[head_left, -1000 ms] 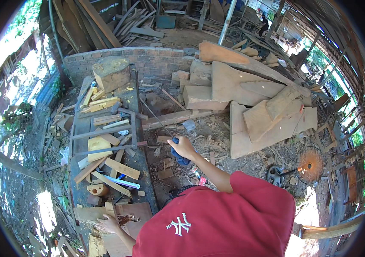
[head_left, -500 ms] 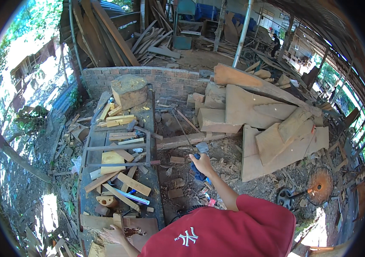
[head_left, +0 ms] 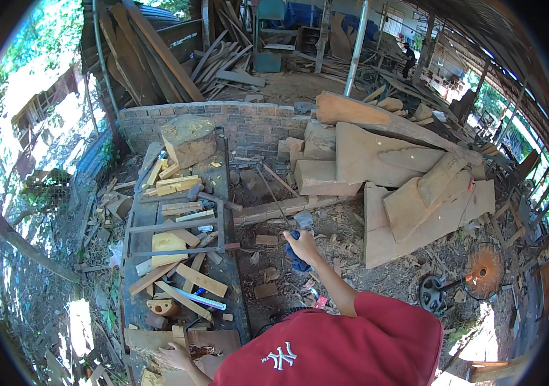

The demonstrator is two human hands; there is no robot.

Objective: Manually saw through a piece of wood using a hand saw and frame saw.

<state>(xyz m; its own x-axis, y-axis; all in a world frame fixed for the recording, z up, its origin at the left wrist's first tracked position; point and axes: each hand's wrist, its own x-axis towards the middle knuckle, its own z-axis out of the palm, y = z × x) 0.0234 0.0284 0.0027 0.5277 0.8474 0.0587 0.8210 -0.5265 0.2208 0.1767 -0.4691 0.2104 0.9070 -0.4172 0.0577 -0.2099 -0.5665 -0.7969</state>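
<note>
My right hand [head_left: 301, 246] is closed over the bench's right side, around the dark-blue grip of a long thin tool [head_left: 273, 196]. The tool's narrow dark shaft or blade slants up and left; its exact kind does not show. Something dark blue, like cloth, hangs below this hand. At the near end of the bench my left hand [head_left: 173, 355] lies flat, fingers spread, on a wooden board [head_left: 213, 341]. Beside its fingers stands a small wooden block [head_left: 179, 333]. Close by are a carved wooden piece with a hole [head_left: 162, 307] and a white-and-blue ruler [head_left: 198, 298].
The bench [head_left: 232, 302] bears several wood offcuts, a metal frame [head_left: 175, 226] and a log stump [head_left: 189, 139]. Large slabs [head_left: 426, 215] lean at the right. A low brick wall [head_left: 249, 119] runs behind. A rusty disc [head_left: 484, 273] stands at right; a person [head_left: 409, 61] is far off.
The whole view has shifted slightly. Both hands keep nearly the same places, the right one still around the tool's grip.
</note>
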